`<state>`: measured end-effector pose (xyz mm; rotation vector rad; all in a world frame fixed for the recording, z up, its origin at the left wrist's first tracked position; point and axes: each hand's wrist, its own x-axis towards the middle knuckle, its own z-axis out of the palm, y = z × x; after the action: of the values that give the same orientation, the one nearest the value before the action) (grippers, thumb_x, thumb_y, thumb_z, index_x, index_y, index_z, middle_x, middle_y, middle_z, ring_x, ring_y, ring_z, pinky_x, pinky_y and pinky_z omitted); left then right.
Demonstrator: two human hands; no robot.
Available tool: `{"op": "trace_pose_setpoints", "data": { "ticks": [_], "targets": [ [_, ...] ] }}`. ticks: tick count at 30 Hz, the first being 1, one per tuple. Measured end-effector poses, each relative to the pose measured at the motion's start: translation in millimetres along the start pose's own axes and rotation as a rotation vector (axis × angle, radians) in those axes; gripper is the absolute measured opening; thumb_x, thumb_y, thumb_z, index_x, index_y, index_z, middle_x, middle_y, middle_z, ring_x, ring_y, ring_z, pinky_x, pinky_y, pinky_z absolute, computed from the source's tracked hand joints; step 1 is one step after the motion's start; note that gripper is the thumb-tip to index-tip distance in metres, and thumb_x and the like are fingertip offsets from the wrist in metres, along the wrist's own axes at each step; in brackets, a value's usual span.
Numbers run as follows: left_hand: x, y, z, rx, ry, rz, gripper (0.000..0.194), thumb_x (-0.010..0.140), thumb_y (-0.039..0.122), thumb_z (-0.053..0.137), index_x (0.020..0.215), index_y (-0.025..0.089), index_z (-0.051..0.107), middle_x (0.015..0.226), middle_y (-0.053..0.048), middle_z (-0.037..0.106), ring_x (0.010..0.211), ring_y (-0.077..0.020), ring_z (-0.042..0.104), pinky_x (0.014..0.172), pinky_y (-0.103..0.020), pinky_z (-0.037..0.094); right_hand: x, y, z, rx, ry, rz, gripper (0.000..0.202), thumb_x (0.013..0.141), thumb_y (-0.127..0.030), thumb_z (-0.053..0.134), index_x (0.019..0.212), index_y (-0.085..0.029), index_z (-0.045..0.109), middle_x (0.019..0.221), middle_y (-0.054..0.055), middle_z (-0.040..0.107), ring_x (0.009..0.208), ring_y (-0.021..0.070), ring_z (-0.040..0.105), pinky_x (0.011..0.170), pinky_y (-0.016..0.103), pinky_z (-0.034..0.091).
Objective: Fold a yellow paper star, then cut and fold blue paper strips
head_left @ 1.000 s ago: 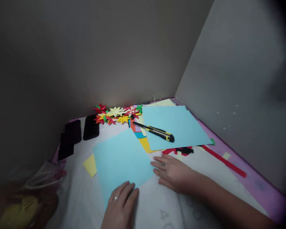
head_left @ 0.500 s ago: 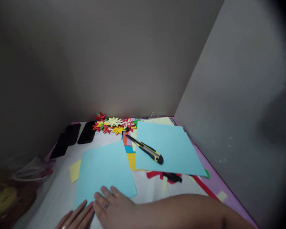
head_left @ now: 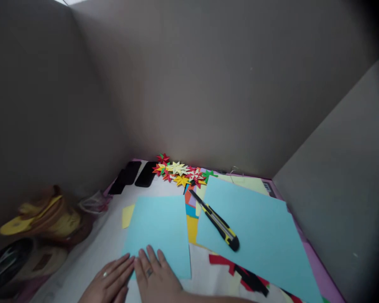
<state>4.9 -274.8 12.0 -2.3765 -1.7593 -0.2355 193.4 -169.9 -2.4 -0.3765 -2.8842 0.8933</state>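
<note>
A light blue sheet of paper (head_left: 159,229) lies flat in front of me. On its near edge my right hand (head_left: 158,271) rests palm down, fingers stretched out, a ring on one finger. Beside it my left hand (head_left: 110,277) lies at the near left corner, its fingers extended and fingertips touching or almost touching the right hand. Neither hand grips anything. To the right, a black and yellow box cutter (head_left: 217,223), blade end pointing away, lies on a larger blue sheet (head_left: 268,240).
Folded paper stars (head_left: 178,169) are clustered by the wall, next to dark phones (head_left: 146,174). Red and black paper scraps (head_left: 246,275) lie at the near right. A yellow paper piece (head_left: 128,216) touches the sheet's left. A brown and yellow bag-like item (head_left: 57,219) stands left.
The view has turned, so the table items appear farther right and the left-hand clutter shows more. Both hands stay flat at the near edge of the blue sheet.
</note>
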Motion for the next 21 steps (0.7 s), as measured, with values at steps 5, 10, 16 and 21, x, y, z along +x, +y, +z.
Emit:
{"op": "trace_pose_setpoints", "data": {
  "ticks": [5, 10, 16, 21],
  "targets": [
    [5.7, 12.9, -5.2, -0.063, 0.027, -0.088, 0.04, 0.083, 0.024, 0.052, 0.123, 0.026, 0.058, 0.124, -0.006, 0.061, 0.114, -0.0206, 0.057, 0.092, -0.032, 0.051, -14.1, -14.7, -22.4, -0.023, -0.077, -0.008, 0.077, 0.086, -0.054, 0.045, 0.147, -0.015, 0.015, 0.152, 0.015, 0.008, 0.139, 0.0324, -0.003, 0.111, 0.058, 0.01],
    [3.9, 13.8, 6.1, -0.068, 0.093, -0.061, 0.037, 0.084, 0.022, 0.05, 0.119, 0.018, 0.06, 0.12, -0.008, 0.063, 0.112, -0.0219, 0.057, 0.091, -0.035, 0.051, -20.0, -21.3, -12.0, -0.018, -0.085, 0.147, 0.073, 0.085, -0.05, 0.052, 0.146, -0.025, 0.021, 0.153, 0.009, 0.01, 0.14, 0.0318, 0.0, 0.111, 0.057, 0.007],
    [5.7, 2.8, 15.9, -0.114, 0.147, -0.039, 0.032, 0.079, 0.021, 0.053, 0.109, 0.016, 0.064, 0.111, -0.009, 0.067, 0.1, -0.0256, 0.062, 0.08, -0.038, 0.054, -23.2, -22.2, -17.9, 0.056, -0.005, 0.225, 0.051, 0.086, -0.044, 0.053, 0.135, -0.034, 0.042, 0.149, 0.004, 0.027, 0.139, 0.0308, 0.015, 0.108, 0.059, 0.015],
    [23.7, -18.9, 39.7, -0.263, 0.069, -0.039, 0.016, 0.079, 0.016, 0.053, 0.077, 0.025, 0.066, 0.081, -0.004, 0.07, 0.076, -0.0208, 0.065, 0.066, -0.032, 0.053, -13.3, -12.1, -27.5, -0.007, 0.021, 0.103, 0.048, 0.089, -0.043, 0.05, 0.135, -0.035, 0.041, 0.145, 0.003, 0.037, 0.136, 0.0315, 0.024, 0.105, 0.057, 0.027]
  ]
}}
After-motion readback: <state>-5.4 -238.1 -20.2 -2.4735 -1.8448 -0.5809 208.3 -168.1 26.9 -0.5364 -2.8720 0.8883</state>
